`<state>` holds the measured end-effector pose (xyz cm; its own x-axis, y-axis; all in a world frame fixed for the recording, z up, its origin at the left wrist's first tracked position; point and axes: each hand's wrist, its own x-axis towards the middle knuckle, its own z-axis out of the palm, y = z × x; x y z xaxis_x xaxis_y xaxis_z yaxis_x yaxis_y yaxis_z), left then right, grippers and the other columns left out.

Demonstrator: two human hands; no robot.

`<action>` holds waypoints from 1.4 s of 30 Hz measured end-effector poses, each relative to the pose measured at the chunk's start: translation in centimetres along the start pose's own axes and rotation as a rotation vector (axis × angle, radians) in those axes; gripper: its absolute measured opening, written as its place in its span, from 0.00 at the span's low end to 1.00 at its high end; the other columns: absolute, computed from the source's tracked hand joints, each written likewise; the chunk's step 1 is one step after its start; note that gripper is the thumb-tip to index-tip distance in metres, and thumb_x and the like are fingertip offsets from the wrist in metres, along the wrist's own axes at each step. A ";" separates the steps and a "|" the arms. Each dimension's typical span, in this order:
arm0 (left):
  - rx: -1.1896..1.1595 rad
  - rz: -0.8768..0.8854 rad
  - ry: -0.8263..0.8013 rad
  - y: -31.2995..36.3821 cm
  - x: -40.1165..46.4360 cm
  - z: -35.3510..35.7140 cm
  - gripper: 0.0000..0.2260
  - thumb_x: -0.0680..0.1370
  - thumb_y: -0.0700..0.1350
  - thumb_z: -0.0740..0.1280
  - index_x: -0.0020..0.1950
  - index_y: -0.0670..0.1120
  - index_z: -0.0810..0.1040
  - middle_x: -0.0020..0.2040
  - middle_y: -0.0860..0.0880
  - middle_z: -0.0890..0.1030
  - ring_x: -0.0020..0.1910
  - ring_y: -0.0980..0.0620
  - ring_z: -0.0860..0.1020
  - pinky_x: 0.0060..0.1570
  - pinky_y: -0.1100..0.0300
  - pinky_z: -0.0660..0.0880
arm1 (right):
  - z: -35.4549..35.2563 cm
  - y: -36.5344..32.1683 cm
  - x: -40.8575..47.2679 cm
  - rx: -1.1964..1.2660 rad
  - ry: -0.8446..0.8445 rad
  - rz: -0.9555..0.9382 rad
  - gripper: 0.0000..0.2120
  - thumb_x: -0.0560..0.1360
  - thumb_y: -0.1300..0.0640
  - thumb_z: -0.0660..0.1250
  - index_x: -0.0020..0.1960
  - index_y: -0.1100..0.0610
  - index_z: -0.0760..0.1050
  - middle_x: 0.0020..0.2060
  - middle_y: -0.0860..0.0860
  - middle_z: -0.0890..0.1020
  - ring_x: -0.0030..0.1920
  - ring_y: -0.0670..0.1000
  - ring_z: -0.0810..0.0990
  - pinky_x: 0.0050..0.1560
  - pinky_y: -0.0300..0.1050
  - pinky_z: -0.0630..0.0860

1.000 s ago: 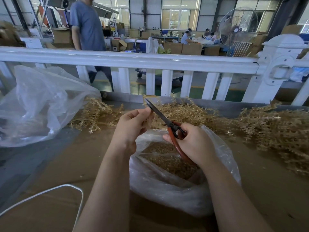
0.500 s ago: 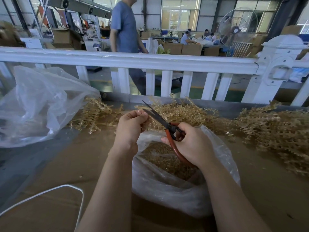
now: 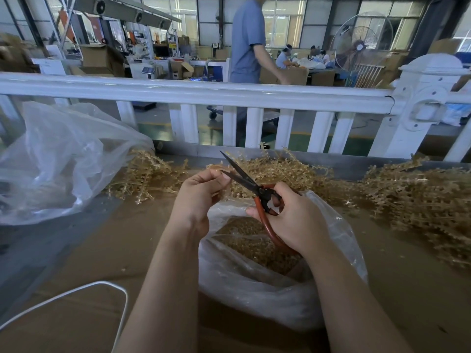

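Observation:
My right hand [image 3: 293, 217] grips red-handled scissors [image 3: 244, 178], their dark blades parted and pointing up-left. My left hand [image 3: 200, 192] pinches a small golden plastic sprig [image 3: 216, 167] right at the blades. Both hands hover over an open clear plastic bag [image 3: 254, 289] holding several small golden cut pieces [image 3: 244, 238]. Heaps of golden plastic sprigs [image 3: 280, 169] lie behind the bag along the table's far side.
A brown cardboard-covered table [image 3: 102, 250] carries everything. A large crumpled clear bag [image 3: 58, 159] lies at the left, a big sprig pile [image 3: 420, 197] at the right, a white cable [image 3: 76, 291] near the front. A white railing [image 3: 229, 94] runs behind; a person [image 3: 248, 47] walks beyond it.
The scissor blades have parted wider around the sprig and my hands shifted slightly. The person behind the railing has walked to the right.

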<state>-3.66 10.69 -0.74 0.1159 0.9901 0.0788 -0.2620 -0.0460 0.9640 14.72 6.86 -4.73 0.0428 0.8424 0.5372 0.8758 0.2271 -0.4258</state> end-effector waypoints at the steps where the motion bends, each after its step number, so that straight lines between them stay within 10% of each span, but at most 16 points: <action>1: -0.001 0.004 -0.014 0.0 -0.1 0.0 0.17 0.78 0.34 0.66 0.31 0.48 0.79 0.32 0.50 0.76 0.34 0.55 0.72 0.41 0.64 0.72 | 0.0 0.0 0.0 0.001 0.002 -0.002 0.29 0.66 0.21 0.59 0.44 0.47 0.70 0.32 0.41 0.76 0.32 0.38 0.75 0.27 0.29 0.63; 11: -0.112 -0.058 -0.053 -0.2 -0.1 -0.5 0.01 0.69 0.43 0.71 0.39 0.48 0.82 0.31 0.54 0.78 0.32 0.57 0.73 0.42 0.62 0.71 | -0.1 -0.6 0.2 -0.080 0.077 -0.010 0.32 0.64 0.20 0.58 0.42 0.50 0.72 0.28 0.43 0.76 0.29 0.42 0.76 0.27 0.37 0.70; 29: -0.102 -0.082 -0.057 -0.2 -0.1 -0.7 0.08 0.66 0.47 0.72 0.43 0.48 0.83 0.38 0.51 0.80 0.36 0.57 0.75 0.36 0.68 0.75 | -0.3 -0.8 -0.1 -0.100 0.110 -0.003 0.34 0.64 0.18 0.55 0.44 0.48 0.76 0.28 0.42 0.77 0.29 0.39 0.76 0.26 0.32 0.66; 33: -0.043 -0.007 -0.035 -0.2 -0.3 -0.3 0.12 0.74 0.38 0.70 0.32 0.50 0.81 0.35 0.48 0.75 0.33 0.54 0.70 0.42 0.61 0.71 | -0.4 -0.7 -0.1 -0.100 0.097 -0.004 0.35 0.64 0.19 0.54 0.45 0.48 0.76 0.29 0.42 0.78 0.29 0.39 0.76 0.26 0.33 0.67; 42: 0.103 0.176 0.007 -0.3 0.1 -0.6 0.07 0.78 0.33 0.66 0.43 0.43 0.79 0.35 0.49 0.83 0.34 0.55 0.80 0.38 0.63 0.78 | -0.5 -0.4 0.0 -0.168 0.133 -0.010 0.25 0.68 0.24 0.64 0.42 0.47 0.73 0.27 0.38 0.73 0.27 0.38 0.70 0.29 0.32 0.64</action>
<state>-4.15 10.91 -1.20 0.0700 0.9666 0.2465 -0.1781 -0.2310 0.9565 14.59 6.48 -4.21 0.0866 0.7661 0.6369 0.9438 0.1415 -0.2986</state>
